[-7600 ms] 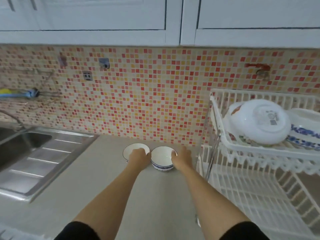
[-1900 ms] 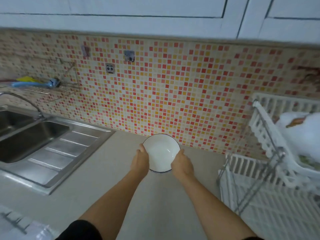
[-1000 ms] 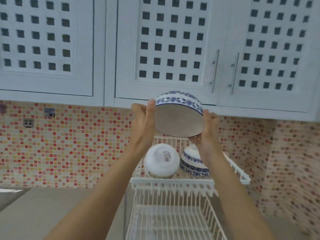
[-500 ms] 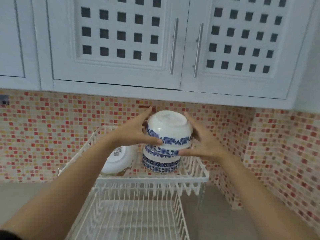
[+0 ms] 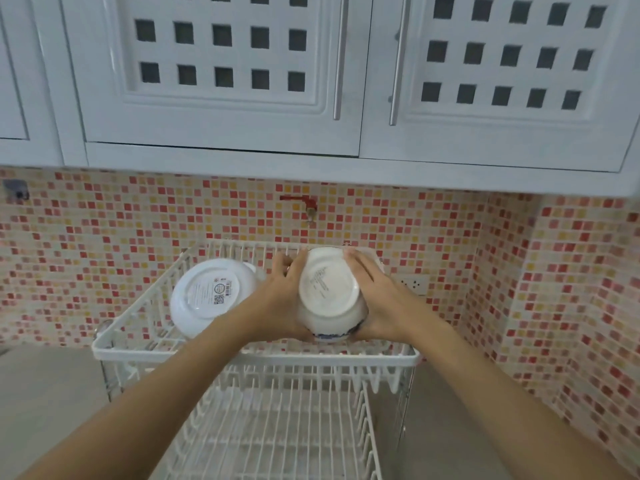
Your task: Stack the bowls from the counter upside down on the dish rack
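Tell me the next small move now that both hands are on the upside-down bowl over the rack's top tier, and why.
Probably lower it the last bit, then let go. The left hand and right hand clasp the blue-patterned bowl, base up, over the dish rack, beside the white bowl.

top shelf of the dish rack [image 5: 254, 356]: right side full, both hands [image 5: 282, 303] hug the upside-down bowl [image 5: 329, 292] | left side blocked by a tilted white plate [image 5: 211, 296] touching the left hand | lower shelf [image 5: 277, 434]: bare, only the arms cross above it | cupboards [image 5: 221, 74] hang well above the rack
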`<action>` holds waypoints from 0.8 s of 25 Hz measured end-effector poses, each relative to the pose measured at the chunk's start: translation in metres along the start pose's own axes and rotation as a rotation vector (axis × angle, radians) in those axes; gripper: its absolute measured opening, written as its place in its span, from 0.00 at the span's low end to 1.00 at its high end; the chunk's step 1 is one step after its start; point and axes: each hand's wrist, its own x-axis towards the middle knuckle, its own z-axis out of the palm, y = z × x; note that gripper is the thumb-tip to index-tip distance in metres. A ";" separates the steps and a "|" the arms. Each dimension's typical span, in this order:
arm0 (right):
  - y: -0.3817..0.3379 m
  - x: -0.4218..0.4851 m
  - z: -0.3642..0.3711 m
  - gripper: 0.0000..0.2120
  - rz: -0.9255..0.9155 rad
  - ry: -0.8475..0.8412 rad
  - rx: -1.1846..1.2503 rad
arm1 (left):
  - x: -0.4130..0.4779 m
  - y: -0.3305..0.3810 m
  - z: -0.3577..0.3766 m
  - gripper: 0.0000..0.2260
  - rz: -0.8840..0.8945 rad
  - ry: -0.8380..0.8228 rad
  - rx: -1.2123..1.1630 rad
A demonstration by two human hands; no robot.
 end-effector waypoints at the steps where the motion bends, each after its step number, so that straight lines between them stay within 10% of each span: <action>1: -0.001 0.001 0.002 0.65 0.004 -0.005 -0.032 | -0.002 -0.001 0.001 0.61 -0.006 -0.005 -0.004; 20: -0.012 -0.015 -0.018 0.66 0.092 -0.129 -0.021 | -0.014 0.003 -0.022 0.58 -0.024 -0.114 0.009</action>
